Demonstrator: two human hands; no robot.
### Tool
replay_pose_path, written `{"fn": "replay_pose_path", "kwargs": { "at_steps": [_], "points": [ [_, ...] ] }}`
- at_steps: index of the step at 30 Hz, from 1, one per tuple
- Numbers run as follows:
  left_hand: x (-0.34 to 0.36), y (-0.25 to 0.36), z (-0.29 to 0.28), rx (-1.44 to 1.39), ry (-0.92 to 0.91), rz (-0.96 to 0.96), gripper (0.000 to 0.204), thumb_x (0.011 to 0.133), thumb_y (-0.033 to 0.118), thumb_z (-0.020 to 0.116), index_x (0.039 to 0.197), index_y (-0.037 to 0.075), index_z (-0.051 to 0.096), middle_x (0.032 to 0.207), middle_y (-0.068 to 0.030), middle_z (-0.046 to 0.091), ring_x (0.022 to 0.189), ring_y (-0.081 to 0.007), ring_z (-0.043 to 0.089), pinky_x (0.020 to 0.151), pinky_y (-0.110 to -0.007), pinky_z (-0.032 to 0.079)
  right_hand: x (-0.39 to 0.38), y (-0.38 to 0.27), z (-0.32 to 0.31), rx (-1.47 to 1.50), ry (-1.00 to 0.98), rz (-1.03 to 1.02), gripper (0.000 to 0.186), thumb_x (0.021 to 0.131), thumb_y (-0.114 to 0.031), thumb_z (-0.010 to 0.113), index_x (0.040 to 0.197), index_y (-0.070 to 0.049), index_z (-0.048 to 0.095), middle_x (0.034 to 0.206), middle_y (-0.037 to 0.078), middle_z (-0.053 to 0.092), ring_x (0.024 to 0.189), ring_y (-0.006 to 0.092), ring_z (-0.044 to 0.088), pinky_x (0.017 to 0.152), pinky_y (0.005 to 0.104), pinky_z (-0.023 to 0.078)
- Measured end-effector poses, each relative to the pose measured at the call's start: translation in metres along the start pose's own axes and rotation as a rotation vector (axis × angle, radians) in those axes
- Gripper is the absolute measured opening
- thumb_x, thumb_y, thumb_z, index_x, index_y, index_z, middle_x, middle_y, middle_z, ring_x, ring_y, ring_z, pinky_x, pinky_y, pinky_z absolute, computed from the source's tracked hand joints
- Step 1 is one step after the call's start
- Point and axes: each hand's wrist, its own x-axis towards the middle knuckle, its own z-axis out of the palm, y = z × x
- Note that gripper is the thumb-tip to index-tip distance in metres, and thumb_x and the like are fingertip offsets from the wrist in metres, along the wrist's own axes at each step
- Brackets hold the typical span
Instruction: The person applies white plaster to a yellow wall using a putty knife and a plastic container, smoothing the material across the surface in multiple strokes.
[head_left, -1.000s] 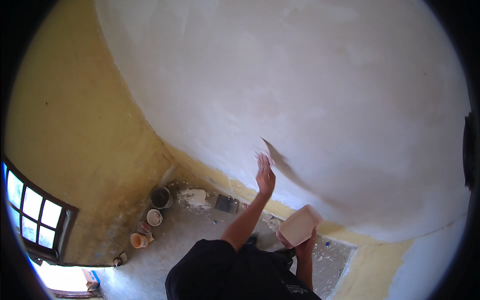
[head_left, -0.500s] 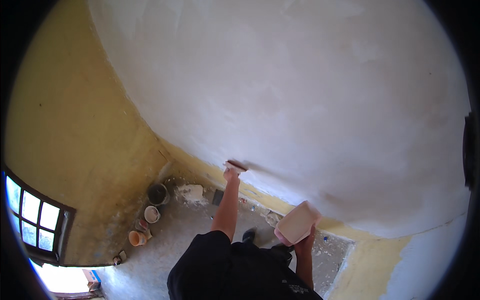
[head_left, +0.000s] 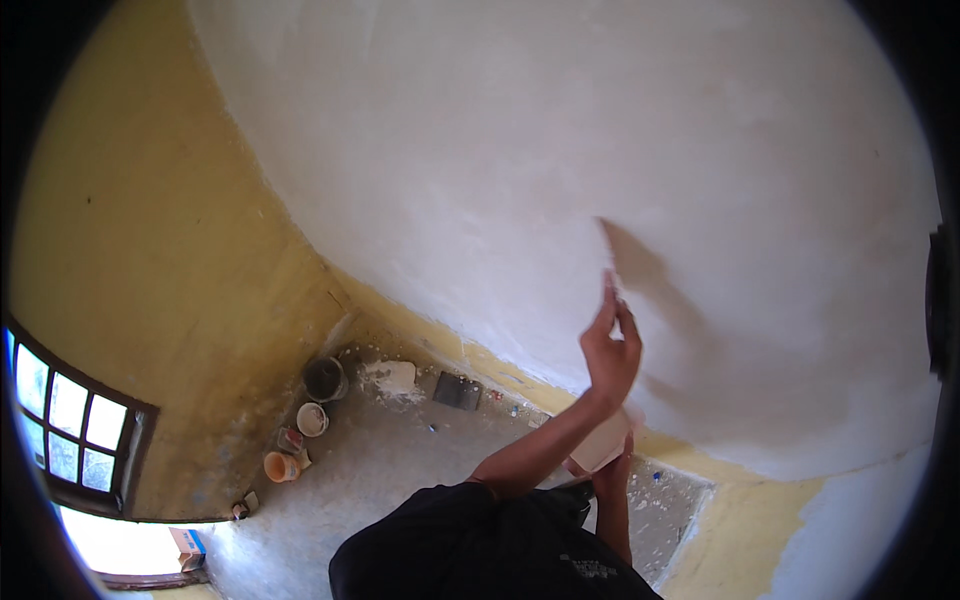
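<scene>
My left hand grips a thin flat spreading blade, raised against the large white-coated wall, with its shadow to the right. Below and partly behind my left forearm, my right hand holds a pale pinkish rectangular tray near waist height; much of the tray and that hand is hidden by the left arm.
A yellow wall with a barred window stands at the left. Along its foot are a dark bucket, a white tub, an orange tub, and a dark square slab on the stained floor.
My left hand first moved down and left along the wall, then swung up and right with the blade to a point above the tray. My right hand holds the tray in about the same place.
</scene>
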Motion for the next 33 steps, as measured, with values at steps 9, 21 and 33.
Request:
{"fn": "replay_pose_path", "kwargs": {
  "at_steps": [9,21,33],
  "points": [
    [-0.063,-0.022,-0.083,0.186,-0.727,-0.403,0.023,0.090,0.010,0.057,0.111,-0.001,0.060,0.086,-0.0240,0.066,0.083,-0.0270,0.071,0.067,-0.035,0.052,-0.013,-0.004,0.010,0.041,-0.007,0.034,0.056,0.103,-0.041,0.038,0.145,-0.005,0.031,0.143,0.012,0.044,0.131,0.0274,0.044,0.109,0.0425,0.036],
    [-0.118,-0.068,-0.098,0.799,-1.123,-0.119,0.018,0.082,0.016,0.059,0.091,0.001,0.066,0.079,-0.0220,0.067,0.075,-0.0387,0.067,0.067,-0.047,0.054,-0.003,0.021,0.007,0.010,-0.077,0.121,0.053,0.103,-0.042,0.037,0.142,-0.006,0.035,0.139,0.011,0.047,0.128,0.0232,0.046,0.108,0.0388,0.036],
    [-0.087,-0.076,-0.140,0.506,-0.889,-0.242,0.019,0.082,0.018,0.058,0.092,0.003,0.066,0.082,-0.0221,0.067,0.079,-0.0400,0.066,0.070,-0.049,0.052,-0.012,0.021,0.021,-0.033,-0.068,0.060,0.055,0.103,-0.044,0.034,0.144,-0.008,0.034,0.138,0.009,0.049,0.128,0.0255,0.047,0.110,0.0390,0.035]
  ]
}}
